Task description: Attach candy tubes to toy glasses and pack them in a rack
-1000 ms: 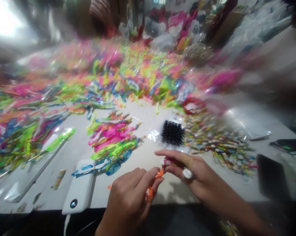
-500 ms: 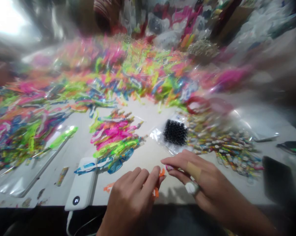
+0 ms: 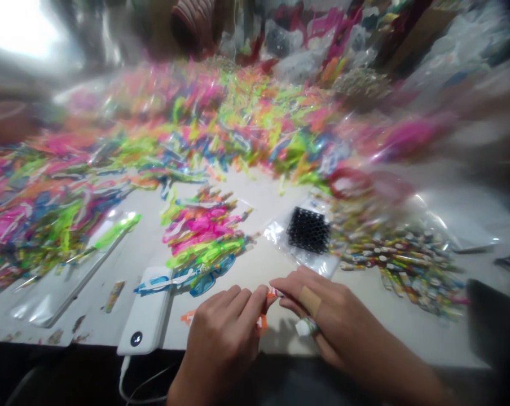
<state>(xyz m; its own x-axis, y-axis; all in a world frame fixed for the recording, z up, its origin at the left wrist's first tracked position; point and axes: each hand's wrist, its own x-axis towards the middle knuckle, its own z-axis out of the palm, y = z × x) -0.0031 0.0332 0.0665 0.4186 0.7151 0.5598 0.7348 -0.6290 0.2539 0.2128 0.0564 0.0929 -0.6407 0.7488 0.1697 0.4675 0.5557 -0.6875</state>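
My left hand (image 3: 225,332) and my right hand (image 3: 322,318) meet at the near table edge. Both pinch one small orange plastic piece (image 3: 264,320) between their fingertips. A tan plaster is wrapped round a right finger, and a small wrapped roll (image 3: 304,326) is tucked under that hand. Just beyond lies a small heap of neon pink, green and blue plastic toys (image 3: 204,237). A black meshed block (image 3: 309,229) sits on a clear bag right of the heap.
A white power bank (image 3: 147,318) with a cable lies left of my left hand. Clear bags (image 3: 69,276) lie at the left. A heap of small wrapped rolls (image 3: 399,256) spreads at the right. Neon toys (image 3: 221,124) cover the far table. A dark object (image 3: 492,321) sits at the right edge.
Both hands have drawn closer to the near edge and closer together. The right fingers have curled down onto the orange piece. The view has shifted slightly to the left.
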